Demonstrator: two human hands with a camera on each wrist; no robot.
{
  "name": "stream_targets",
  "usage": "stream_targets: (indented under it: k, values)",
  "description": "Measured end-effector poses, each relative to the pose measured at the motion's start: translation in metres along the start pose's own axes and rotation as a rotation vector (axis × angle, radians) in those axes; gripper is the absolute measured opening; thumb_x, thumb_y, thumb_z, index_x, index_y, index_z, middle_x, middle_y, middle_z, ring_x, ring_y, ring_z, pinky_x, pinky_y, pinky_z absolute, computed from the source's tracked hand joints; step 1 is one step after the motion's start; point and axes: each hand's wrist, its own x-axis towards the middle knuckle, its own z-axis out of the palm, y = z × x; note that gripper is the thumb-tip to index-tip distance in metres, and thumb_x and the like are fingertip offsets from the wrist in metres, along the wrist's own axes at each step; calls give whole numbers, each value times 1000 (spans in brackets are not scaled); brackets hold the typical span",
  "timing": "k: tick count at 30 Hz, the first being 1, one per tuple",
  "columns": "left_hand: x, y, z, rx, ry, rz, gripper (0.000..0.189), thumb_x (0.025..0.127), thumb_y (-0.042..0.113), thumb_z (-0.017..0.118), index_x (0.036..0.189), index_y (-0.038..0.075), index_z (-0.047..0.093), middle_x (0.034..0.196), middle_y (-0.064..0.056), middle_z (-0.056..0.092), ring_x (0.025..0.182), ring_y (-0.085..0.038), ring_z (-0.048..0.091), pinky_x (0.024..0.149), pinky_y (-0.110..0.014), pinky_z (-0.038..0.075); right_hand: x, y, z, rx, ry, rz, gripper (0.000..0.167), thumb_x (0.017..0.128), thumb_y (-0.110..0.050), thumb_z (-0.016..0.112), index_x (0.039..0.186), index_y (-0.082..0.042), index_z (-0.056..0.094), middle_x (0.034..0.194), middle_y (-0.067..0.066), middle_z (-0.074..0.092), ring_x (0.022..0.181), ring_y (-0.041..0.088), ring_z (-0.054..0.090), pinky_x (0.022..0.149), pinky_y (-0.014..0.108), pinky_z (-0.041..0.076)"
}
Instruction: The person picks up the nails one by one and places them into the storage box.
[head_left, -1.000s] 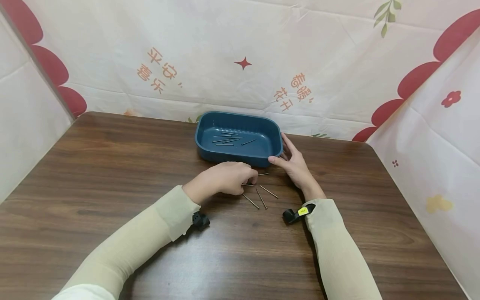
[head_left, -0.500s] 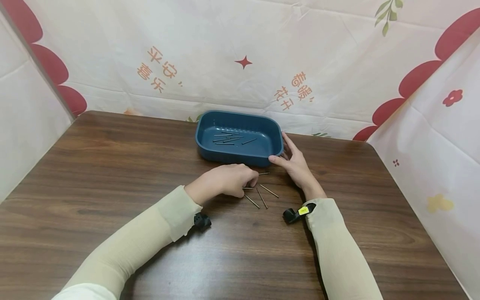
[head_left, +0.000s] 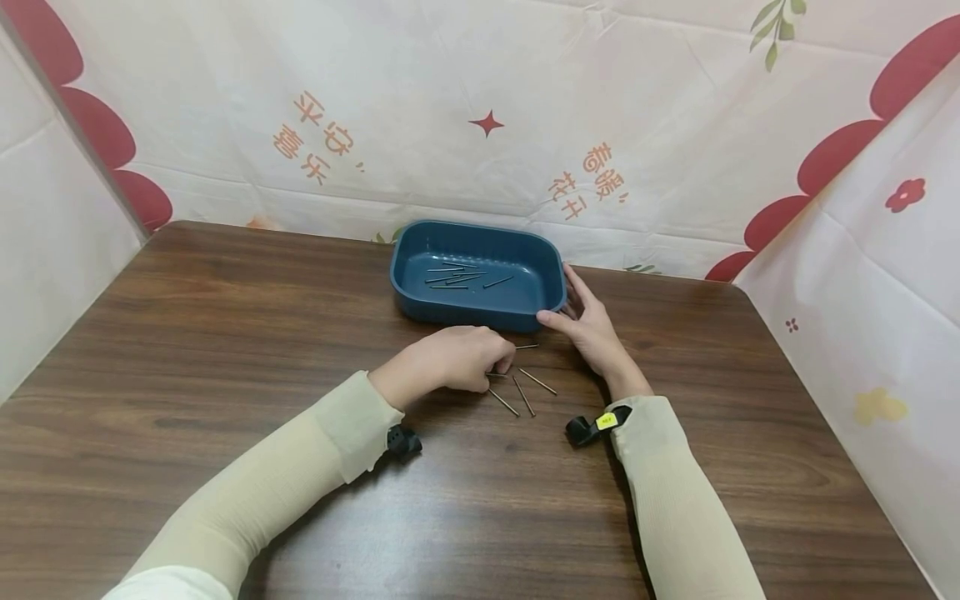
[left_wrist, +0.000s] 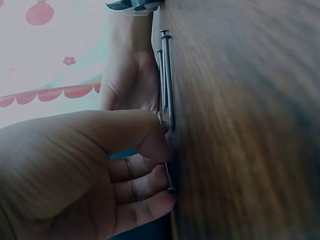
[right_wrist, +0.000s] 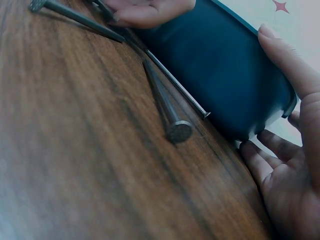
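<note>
Beside the tray's near side, my left hand [head_left: 467,358] has its fingers curled down at the table and pinches a nail [head_left: 497,375]; its fingertips are partly hidden in the head view. In the left wrist view a nail [left_wrist: 168,176] shows under the curled fingers. My right hand [head_left: 596,337] grips the right end of a blue plastic tray [head_left: 480,317], thumb on the rim and fingers round the outside. Several nails [head_left: 538,382] lie loose on the table between the hands, one [right_wrist: 177,85] close along the tray's side. More nails [head_left: 457,277] lie inside the tray.
The brown wooden table [head_left: 225,333] runs back to a printed white cloth [head_left: 420,117], close behind the tray. Cloth also hangs at the left and right sides. Black straps sit at both wrists.
The left hand has shifted very slightly, and the nail end at its fingers sits a little nearer the person than a second ago. The right hand and tray stay in place.
</note>
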Motion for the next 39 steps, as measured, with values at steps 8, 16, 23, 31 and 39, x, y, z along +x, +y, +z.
stream_targets:
  k: [8, 16, 23, 31, 39]
  values:
    - [0, -1, -5, -21, 32, 34, 18, 87, -2, 67, 98, 12, 67, 85, 4, 57, 77, -11, 52, 70, -25, 43, 0, 0, 0, -3, -2, 1, 89, 96, -15, 68, 164, -28, 12, 168, 9, 23, 156, 29, 26, 125, 48, 25]
    - [0, -3, -6, -75, 58, 66, 14, 90, 2, 63, 95, 15, 67, 80, 6, 60, 72, -8, 54, 70, -24, 44, 0, 0, 0, 2, -3, 8, 90, 96, -15, 68, 164, -23, 9, 168, 11, 25, 155, 30, 27, 125, 49, 26]
    - [0, -4, -8, -128, 66, 70, 10, 93, 8, 63, 98, 15, 68, 82, 6, 62, 73, -8, 56, 71, -25, 46, 0, -1, 1, 3, -5, 12, 89, 96, -15, 67, 164, -25, 10, 167, 10, 26, 155, 30, 28, 124, 49, 27]
    - [0, -6, -11, -158, 70, 72, 9, 94, 10, 63, 98, 15, 68, 82, 6, 62, 73, -8, 56, 70, -24, 46, 0, -2, 1, 1, -6, 3, 89, 97, -14, 66, 164, -25, 10, 167, 10, 25, 155, 30, 27, 125, 49, 26]
    - [0, -9, -12, -229, 60, 83, 11, 95, 9, 62, 104, 11, 69, 91, 3, 66, 81, -8, 59, 76, -24, 49, 0, -1, 1, -20, -1, 8, 89, 96, -15, 67, 164, -28, 11, 168, 10, 25, 155, 29, 27, 125, 48, 26]
